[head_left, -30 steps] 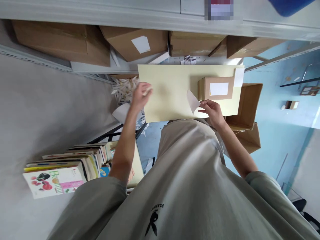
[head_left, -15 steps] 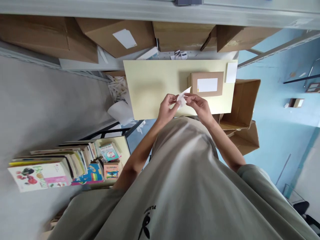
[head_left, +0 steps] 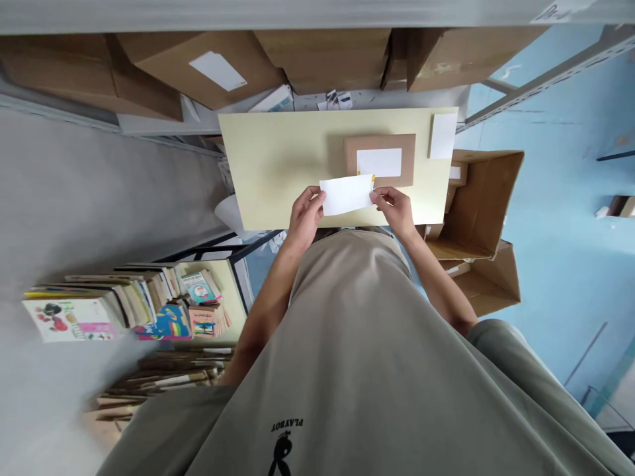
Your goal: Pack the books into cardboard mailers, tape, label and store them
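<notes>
Stretched flat between my two hands is a white label (head_left: 346,196) with a yellow mark at its upper right corner. My left hand (head_left: 306,213) pinches its left edge, and my right hand (head_left: 395,207) pinches the right edge. Just beyond lies a brown cardboard box (head_left: 350,162) with a white label (head_left: 379,162) on its top; the held label overlaps its near edge in view. Both hands are over the front part of the pale yellow table (head_left: 278,152).
A white pad (head_left: 442,136) lies at the table's right end. Open cartons (head_left: 479,205) stand on the right. Large boxes (head_left: 322,59) line the shelf behind. Books (head_left: 143,297) are stacked at the lower left, and a grey shelf beam (head_left: 297,16) crosses the top.
The label was bent and crumpled-looking between my close-set fingers; now it is spread flat. My hands have moved apart, the left one to the left. The whole view has shifted slightly.
</notes>
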A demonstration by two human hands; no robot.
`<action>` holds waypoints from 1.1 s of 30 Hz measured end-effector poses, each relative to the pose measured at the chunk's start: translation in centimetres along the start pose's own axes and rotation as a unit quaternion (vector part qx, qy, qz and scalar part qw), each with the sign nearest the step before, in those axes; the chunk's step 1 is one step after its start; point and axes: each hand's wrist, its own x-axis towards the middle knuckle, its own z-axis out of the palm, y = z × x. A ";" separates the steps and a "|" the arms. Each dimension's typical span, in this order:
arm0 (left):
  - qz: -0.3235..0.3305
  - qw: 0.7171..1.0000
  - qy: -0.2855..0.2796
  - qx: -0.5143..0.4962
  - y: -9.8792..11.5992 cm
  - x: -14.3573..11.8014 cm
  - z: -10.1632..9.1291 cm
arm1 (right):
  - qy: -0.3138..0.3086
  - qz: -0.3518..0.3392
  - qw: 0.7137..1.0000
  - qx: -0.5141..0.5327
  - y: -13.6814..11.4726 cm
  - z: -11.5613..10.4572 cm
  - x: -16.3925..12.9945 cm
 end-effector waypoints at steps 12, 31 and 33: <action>-0.063 0.989 0.137 -0.004 -6.0 0.9 3.6 | -0.126 -0.240 0.958 -0.091 -1.7 -3.6 -4.8; 0.092 0.972 0.088 0.195 -9.5 15.7 4.3 | 0.060 -0.154 0.980 -0.111 8.7 -8.1 11.6; 0.096 0.969 0.105 0.201 -10.4 16.0 4.9 | 0.068 -0.153 0.979 -0.119 9.3 -8.1 11.9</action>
